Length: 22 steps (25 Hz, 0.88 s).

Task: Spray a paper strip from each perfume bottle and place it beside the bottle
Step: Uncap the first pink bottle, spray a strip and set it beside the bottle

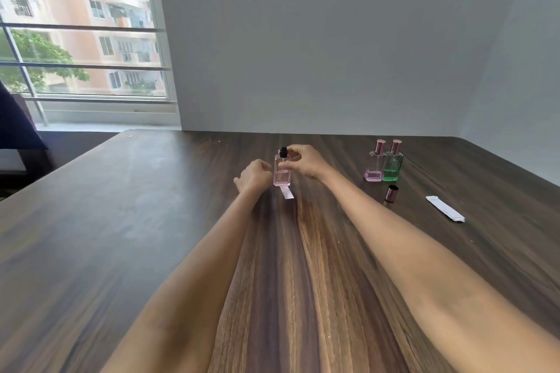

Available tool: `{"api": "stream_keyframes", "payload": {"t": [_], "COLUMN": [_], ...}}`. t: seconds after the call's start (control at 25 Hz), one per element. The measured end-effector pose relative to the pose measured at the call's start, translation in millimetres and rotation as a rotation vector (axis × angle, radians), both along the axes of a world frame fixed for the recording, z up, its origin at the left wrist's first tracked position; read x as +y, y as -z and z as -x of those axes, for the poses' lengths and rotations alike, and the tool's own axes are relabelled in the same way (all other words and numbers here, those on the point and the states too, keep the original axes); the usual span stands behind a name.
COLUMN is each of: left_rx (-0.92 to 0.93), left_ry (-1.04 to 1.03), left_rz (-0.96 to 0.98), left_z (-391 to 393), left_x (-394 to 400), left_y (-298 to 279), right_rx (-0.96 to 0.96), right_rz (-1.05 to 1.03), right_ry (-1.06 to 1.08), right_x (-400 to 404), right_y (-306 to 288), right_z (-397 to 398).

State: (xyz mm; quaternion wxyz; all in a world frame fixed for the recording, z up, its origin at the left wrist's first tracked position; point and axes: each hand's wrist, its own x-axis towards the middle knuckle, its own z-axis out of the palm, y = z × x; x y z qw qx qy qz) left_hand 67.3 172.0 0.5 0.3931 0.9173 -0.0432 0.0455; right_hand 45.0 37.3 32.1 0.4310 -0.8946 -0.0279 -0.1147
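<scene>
A clear pink perfume bottle (282,174) with a black spray nozzle and no cap is held upright over the middle of the wooden table (151,221). My right hand (303,160) grips it around the top, a finger near the nozzle. My left hand (254,175) is closed just left of the bottle, pinching a paper strip (287,192) whose free end pokes out below the bottle. Two capped bottles stand at the back right, one lilac (374,165) and one green (392,165). A rose-coloured cap (391,193) stands in front of them.
A stack of white paper strips (445,208) lies on the table at the right. A window with bars fills the left wall, and a dark chair (15,127) stands by the table's far left corner. A grey wall runs behind the table.
</scene>
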Motion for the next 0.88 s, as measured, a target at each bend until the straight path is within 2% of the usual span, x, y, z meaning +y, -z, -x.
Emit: {"api": "stream_keyframes", "payload": {"t": [0.2,0.28,0.32,0.44,0.56,0.68,0.88], "left_rx": [-0.083,-0.102,-0.108,-0.111,-0.11,-0.129,-0.139], "left_ry": [-0.053,-0.065,-0.069,-0.084,-0.089,-0.087,-0.091], "left_rz": [-0.114,-0.179,-0.215,-0.299,-0.361,-0.406,-0.419], "left_z": [11.0,18.9,22.3,30.4,41.1,49.7,50.7], "left_x": [1.4,2.8,3.8,5.9,2.4,-0.2,1.0], "left_y": [4.2,3.8,3.3,-0.8,-4.7,-7.8,-11.6], "right_rx": [0.182,0.185,0.165,0.133,0.2,0.325,0.32], "right_rz": [0.012,0.081,0.185,0.714,0.964,0.968,0.942], "right_ry": [-0.01,0.04,0.074,0.204,0.302,0.345,0.405], "right_x": [-10.5,-29.2,-41.9,-81.9,-113.2,-122.0,-117.4], "right_y": [-1.3,-5.3,-9.2,-22.1,-21.4,-12.9,-6.6], "right_z": [17.5,29.3,37.1,64.7,88.7,103.9,107.4]}}
